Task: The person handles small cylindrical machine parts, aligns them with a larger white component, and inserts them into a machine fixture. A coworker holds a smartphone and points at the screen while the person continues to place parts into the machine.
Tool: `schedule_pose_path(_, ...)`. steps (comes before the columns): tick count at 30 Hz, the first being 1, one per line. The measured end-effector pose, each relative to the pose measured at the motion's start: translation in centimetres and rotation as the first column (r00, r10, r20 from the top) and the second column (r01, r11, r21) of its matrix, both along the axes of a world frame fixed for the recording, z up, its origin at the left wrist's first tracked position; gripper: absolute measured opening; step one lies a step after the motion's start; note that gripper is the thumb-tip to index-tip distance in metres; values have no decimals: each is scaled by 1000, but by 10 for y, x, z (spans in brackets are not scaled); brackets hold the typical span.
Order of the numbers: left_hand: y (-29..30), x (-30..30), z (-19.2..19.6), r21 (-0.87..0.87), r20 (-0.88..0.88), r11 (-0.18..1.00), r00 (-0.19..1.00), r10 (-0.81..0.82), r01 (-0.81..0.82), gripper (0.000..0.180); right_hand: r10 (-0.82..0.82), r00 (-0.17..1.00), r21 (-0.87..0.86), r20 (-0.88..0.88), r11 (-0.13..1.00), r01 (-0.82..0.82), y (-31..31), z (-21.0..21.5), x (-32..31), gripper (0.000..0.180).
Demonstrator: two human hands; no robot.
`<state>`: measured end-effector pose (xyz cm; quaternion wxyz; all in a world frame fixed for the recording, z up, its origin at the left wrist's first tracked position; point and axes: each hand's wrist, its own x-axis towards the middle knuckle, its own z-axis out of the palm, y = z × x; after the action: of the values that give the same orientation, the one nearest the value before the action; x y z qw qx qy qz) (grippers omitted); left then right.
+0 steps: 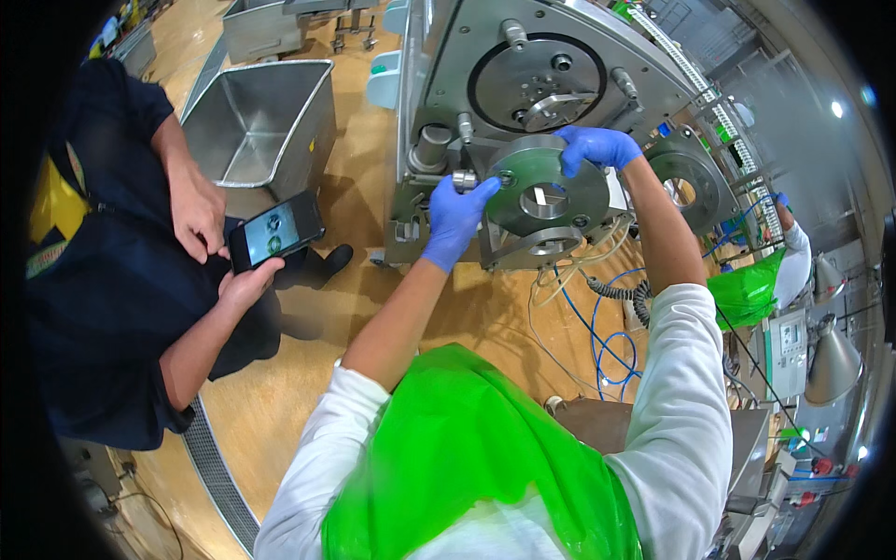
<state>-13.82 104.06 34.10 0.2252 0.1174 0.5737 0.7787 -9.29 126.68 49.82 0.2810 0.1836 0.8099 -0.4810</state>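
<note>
A round steel disc plate (544, 196) with a slotted centre hole is held up in front of a stainless machine (523, 84). My left hand (455, 219), in a blue glove, grips the plate's left rim near a small bolt. My right hand (597, 147), also gloved in blue, holds its upper right rim. Behind the plate, the machine face carries a dark circular recess (537, 82) with studs around it. A metal ring (537, 245) sits just under the plate.
A person in dark clothes at the left holds a phone (276, 231). A steel tub (257, 126) stands behind them. Blue and clear hoses (602, 327) lie on the tan floor. A floor drain grate (210, 467) runs lower left. Another worker (789, 252) is at the right.
</note>
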Motion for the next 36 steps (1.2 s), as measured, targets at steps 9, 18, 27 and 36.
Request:
schedule_pose_path(9, 22, -1, -5, -76, -118, 994, 991, 64, -73, 37, -37, 999, -10, 1, 999, 37, 23, -15, -11, 46)
schedule_pose_path(18, 26, -3, -13, -22, -92, 1000, 996, 12, -14, 37, -17, 999, 21, -31, 1000, 18, -6, 7, 0, 47)
schedule_pose_path(27, 15, -83, 8, 27, -263, 845, 820, -509, 533, 42, 279, 943, 599, -181, 792, -120, -27, 20, 17, 53)
schedule_pose_path(36, 20, -69, 2, 107, -348, 826, 799, -491, 554, 42, -364, 72, -105, -929, 446, 889, 69, -25, 101, 74)
